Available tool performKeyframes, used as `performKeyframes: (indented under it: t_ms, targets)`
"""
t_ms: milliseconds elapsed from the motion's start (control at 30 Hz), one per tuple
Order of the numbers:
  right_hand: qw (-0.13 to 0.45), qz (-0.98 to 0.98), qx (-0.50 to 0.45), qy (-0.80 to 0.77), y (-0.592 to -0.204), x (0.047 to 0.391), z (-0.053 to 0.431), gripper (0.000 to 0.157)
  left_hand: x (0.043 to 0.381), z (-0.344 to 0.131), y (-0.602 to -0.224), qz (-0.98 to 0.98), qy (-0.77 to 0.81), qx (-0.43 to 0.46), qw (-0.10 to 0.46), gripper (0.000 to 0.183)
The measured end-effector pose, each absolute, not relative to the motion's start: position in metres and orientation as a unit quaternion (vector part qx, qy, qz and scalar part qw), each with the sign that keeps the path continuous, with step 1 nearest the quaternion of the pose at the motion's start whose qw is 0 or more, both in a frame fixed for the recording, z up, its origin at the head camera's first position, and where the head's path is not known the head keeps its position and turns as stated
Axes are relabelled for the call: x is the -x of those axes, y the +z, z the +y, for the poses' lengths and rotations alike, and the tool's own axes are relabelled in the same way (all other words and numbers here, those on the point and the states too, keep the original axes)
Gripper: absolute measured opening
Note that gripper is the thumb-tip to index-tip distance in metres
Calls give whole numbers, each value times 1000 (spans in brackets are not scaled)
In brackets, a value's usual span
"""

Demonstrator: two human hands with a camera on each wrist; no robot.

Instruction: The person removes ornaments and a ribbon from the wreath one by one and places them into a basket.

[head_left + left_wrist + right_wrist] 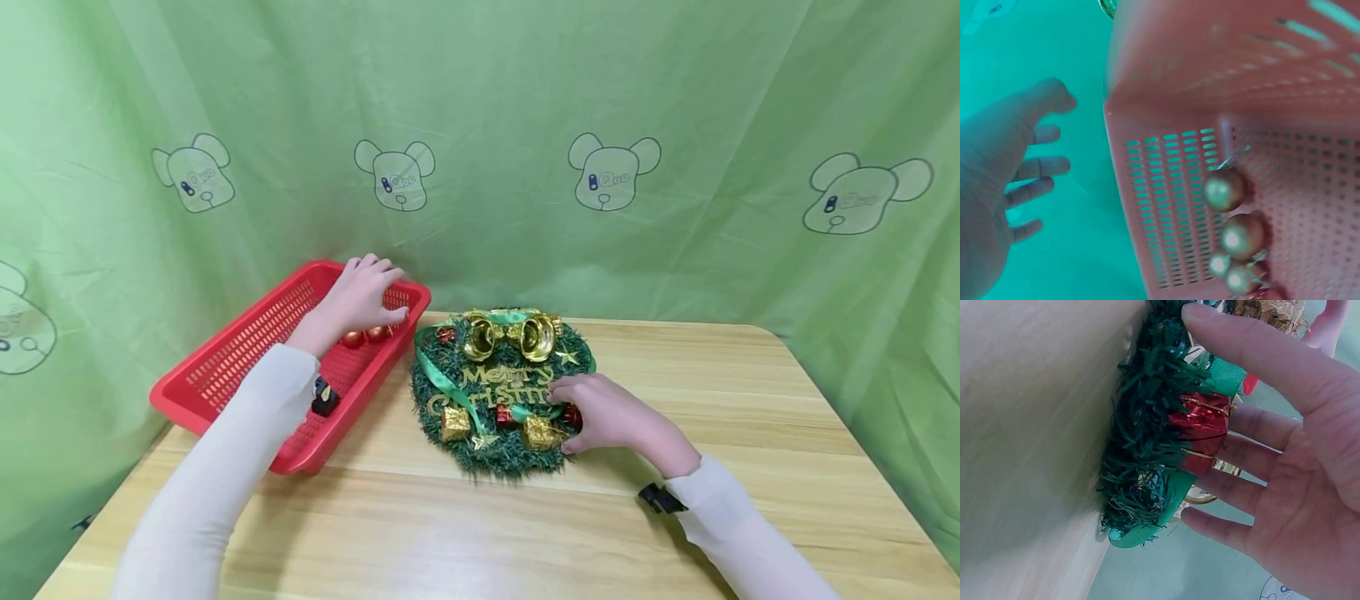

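Note:
My left hand (358,293) is over the far end of a red plastic basket (367,383), its fingers loosely bent and holding nothing. Shiny Christmas baubles (352,339) lie in the basket below it; the left wrist view shows several small ones (1242,236) in a corner. At the right edge of a green tinsel Christmas wreath (517,467) is my right hand (603,412), thumb in front and fingers spread beside a small red gift box (1200,431). Whether the fingertips press on the wreath is hard to tell.
The wreath lies flat on a wooden table (712,400), carrying golden bells (536,337), gold gift boxes (454,423), a green ribbon (442,379) and "Merry Christmas" lettering (506,375). A green curtain (495,233) hangs behind and at both sides.

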State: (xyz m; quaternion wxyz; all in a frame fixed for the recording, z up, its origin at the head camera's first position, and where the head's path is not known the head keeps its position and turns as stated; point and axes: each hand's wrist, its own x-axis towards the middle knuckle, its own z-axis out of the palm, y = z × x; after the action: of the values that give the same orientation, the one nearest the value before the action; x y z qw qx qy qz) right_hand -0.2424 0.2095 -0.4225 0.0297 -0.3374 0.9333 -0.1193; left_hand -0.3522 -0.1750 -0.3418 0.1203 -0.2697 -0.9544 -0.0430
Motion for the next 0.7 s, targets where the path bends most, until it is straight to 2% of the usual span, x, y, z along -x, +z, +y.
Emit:
performKeyframes:
  t_ms: [367,700]
  targets:
    - [25,935,333,-120,-426,242,209,65,354,-157,-331,-953,-33,279,113,46]
    - [23,936,331,-119,-429,240,208,65,356,-131,-338,-949,-40,298,96,35]
